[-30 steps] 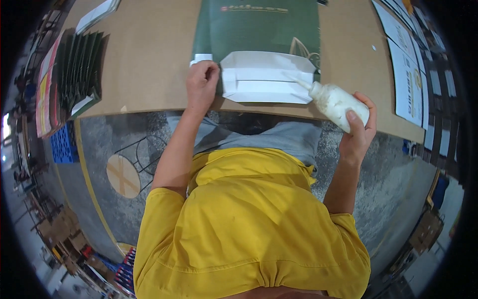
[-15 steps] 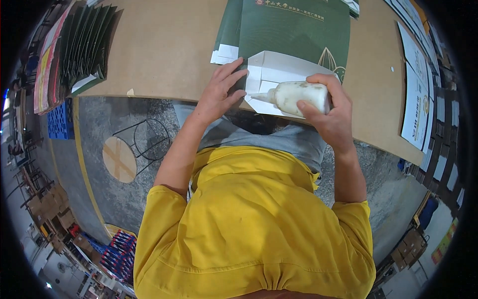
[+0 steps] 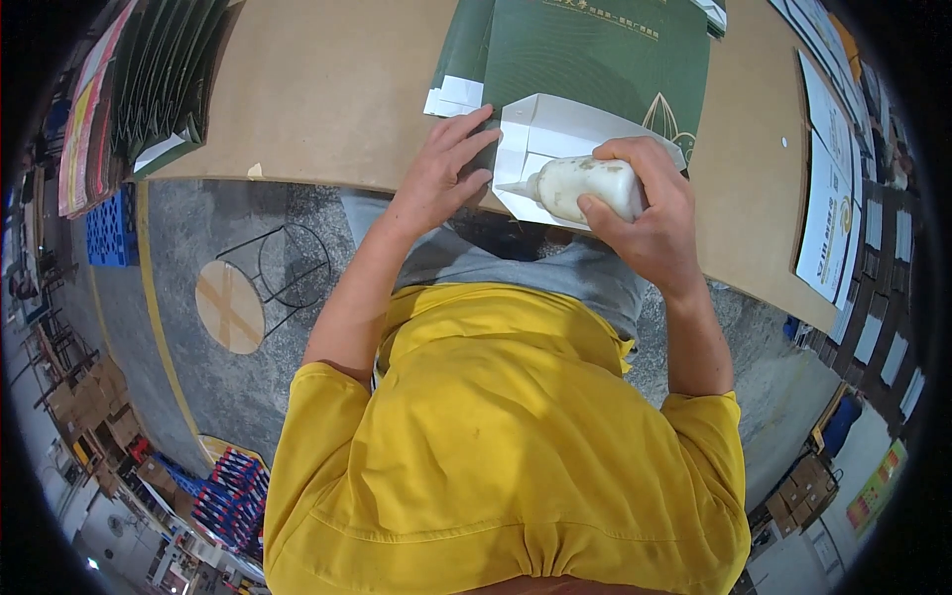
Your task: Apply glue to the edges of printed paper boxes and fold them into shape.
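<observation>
A green paper bag point(image 3: 595, 64) lies flat on the table, its white bottom flaps point(image 3: 565, 117) folded out toward me. My right hand point(image 3: 650, 203) is wrapped round a whitish squeeze bottle point(image 3: 585, 186), smudged with brown marks. The bottle lies tilted on its side, and its narrow nozzle points left, over the left part of the white flaps. At the flaps' left edge, my left hand point(image 3: 446, 169) has its fingers stretched out and apart, with the fingertips near the bag's edge. Another green bag point(image 3: 458, 59) shows from beneath on the left.
Several folded green bags point(image 3: 169, 79) stand at the table's left end. White printed sheets point(image 3: 828, 188) are stacked along its right side. Below the table's front edge, a round-topped stool point(image 3: 230, 307) and a blue crate point(image 3: 111, 228) are on the floor.
My right hand and the bottle have shifted slightly left against the flaps. The whole view has shifted a little. My left hand keeps much the same pose.
</observation>
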Motion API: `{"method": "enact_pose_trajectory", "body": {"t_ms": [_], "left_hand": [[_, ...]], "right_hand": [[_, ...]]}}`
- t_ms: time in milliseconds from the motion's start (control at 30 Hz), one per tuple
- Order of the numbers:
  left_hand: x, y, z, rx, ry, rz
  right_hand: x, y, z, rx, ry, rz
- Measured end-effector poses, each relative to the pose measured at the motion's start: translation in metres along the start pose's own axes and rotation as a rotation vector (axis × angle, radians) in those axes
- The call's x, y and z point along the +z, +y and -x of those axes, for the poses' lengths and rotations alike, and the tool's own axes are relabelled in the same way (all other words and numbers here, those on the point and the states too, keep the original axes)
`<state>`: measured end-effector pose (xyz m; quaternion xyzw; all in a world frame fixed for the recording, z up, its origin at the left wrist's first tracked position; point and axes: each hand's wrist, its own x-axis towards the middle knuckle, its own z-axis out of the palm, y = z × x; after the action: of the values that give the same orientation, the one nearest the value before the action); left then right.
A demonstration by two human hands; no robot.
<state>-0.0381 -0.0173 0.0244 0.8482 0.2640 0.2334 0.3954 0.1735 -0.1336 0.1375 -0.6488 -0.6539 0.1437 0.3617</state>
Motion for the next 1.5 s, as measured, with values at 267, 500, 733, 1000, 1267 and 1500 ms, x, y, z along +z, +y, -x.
{"method": "enact_pose_trajectory", "body": {"t_ms": [267, 500, 733, 1000, 1267, 1500], "left_hand": [[0.0, -0.001, 0.001, 0.001, 0.002, 0.008], [-0.002, -0.001, 0.0, -0.015, -0.007, -0.004], [-0.001, -0.004, 0.0, 0.001, 0.009, 0.01], [-0.002, -0.003, -0.002, -0.013, -0.008, 0.015], [-0.003, -0.001, -0.004, -0.031, -0.021, -0.003], [-0.005, 0.003, -0.004, -0.059, -0.027, -0.011]], "right_hand": [[-0.005, -0.002, 0.006, -0.014, -0.009, 0.033], [-0.01, -0.005, 0.01, 0.001, -0.025, 0.027], [-0.016, -0.005, 0.018, 0.057, -0.047, 0.029], [-0.028, -0.003, 0.027, 0.1, -0.045, 0.056], [-0.043, 0.001, 0.039, 0.17, -0.048, 0.082], [-0.054, 0.01, 0.051, 0.226, 0.02, 0.07]]}}
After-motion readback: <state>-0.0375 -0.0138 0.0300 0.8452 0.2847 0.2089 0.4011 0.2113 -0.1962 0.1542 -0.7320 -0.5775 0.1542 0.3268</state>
